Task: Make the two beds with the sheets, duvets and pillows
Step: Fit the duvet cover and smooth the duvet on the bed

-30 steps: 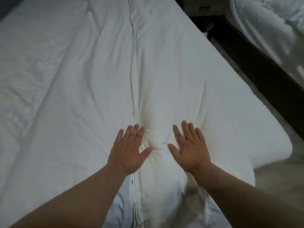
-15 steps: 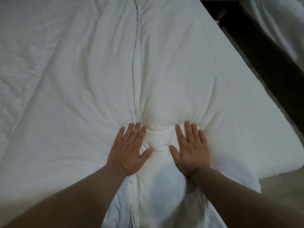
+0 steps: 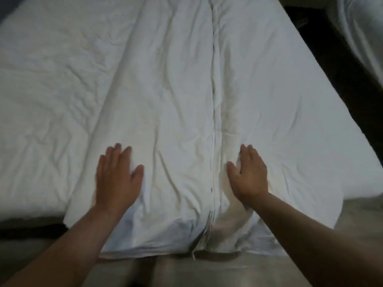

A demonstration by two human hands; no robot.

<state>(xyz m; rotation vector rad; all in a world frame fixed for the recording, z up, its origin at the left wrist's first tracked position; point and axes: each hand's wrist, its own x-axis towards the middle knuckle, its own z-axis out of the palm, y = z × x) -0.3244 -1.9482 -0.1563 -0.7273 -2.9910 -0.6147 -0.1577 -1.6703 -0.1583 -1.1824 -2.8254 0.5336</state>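
Leaning over the foot of the bed, the person lays both palms flat on the white duvet (image 3: 176,90), which lies lengthwise down the mattress with its near end hanging over the edge toward the pale floor (image 3: 217,272). A long seam (image 3: 213,96) runs up the middle of the duvet, where two edges of fabric seem to meet. The left hand (image 3: 117,181) rests well to the left of that seam, its fingers (image 3: 122,157) straight and pressed together and the thumb angled out to the side. The right hand (image 3: 249,175) rests just to the right of the seam, its fingers (image 3: 251,156) likewise straight and close together, with the thumb reaching toward the seam and sinking a little into the soft filling. Neither hand grips any cloth. Creases fan out across the cover between and above the hands. To the left, a wrinkled white sheet (image 3: 41,96) covers the bare part of the mattress beside the duvet. At the upper right, across a dark gap, the rumpled bedding of the second bed (image 3: 364,32) shows at the corner.
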